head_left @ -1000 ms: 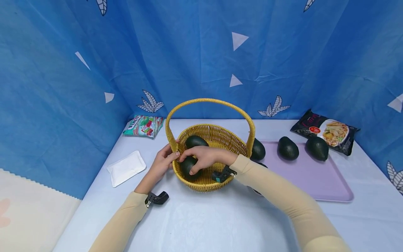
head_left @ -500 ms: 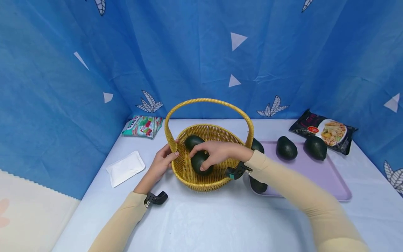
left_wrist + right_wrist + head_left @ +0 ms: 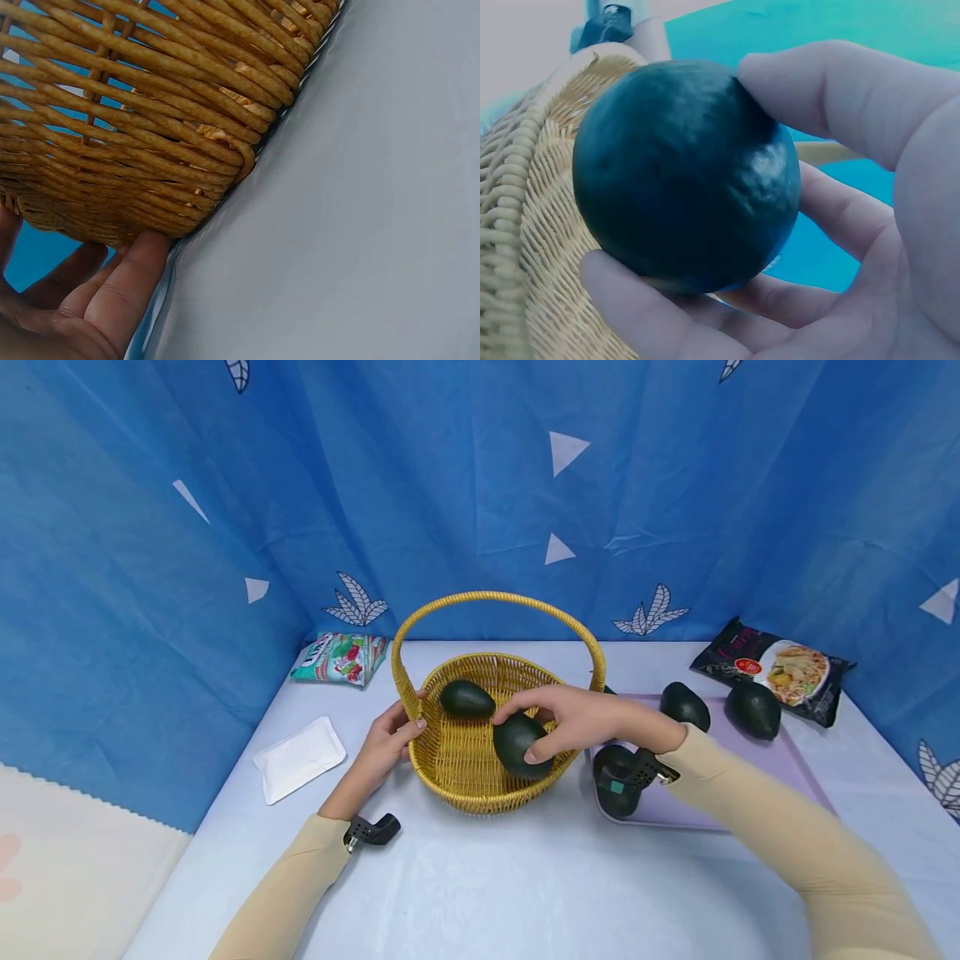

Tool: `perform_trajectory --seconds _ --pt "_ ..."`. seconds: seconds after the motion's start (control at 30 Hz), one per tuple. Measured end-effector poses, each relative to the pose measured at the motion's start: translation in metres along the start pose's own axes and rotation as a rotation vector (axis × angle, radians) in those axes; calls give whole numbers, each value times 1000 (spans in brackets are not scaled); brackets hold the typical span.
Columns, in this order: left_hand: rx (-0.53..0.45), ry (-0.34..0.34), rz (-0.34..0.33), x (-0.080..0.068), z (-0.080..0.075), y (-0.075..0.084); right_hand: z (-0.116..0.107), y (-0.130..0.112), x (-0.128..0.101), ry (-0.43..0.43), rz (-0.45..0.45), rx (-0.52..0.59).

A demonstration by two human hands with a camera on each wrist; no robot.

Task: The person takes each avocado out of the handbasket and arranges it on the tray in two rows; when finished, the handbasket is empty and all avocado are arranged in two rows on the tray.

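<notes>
Holding an avocado by the right rim of the basket is the right hand; the left hand grips the left rim. Wide counter lies in front, its back edge behind.

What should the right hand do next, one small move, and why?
Probably ease the held avocado out of the basket toward the tray. The right hand grips it near the basket's right side, having carried it rightward this past second; other avocados lie on the tray, and the left hand holds the basket's opposite side.
</notes>
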State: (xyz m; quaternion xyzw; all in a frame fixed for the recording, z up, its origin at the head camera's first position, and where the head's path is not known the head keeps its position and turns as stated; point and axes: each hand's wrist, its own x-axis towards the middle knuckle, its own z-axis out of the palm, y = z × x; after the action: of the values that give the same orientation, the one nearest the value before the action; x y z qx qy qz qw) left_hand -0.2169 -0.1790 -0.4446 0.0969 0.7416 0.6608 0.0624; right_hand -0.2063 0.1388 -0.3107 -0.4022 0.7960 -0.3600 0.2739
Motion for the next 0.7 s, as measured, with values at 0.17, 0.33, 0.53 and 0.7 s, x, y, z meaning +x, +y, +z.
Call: perform_trajectory --seconds 0.17,0.33,0.53,0.7 --pt "10 7 8 0 0 -1 -4 1 -24 -6 10 78" --pt "10 7 14 -1 0 -2 -6 7 -49 -11 33 82" --pt "32 11 38 0 1 -2 -3 21 -82 3 66 106" --pt "17 11 15 0 1 -1 -1 31 -115 90 117 108"
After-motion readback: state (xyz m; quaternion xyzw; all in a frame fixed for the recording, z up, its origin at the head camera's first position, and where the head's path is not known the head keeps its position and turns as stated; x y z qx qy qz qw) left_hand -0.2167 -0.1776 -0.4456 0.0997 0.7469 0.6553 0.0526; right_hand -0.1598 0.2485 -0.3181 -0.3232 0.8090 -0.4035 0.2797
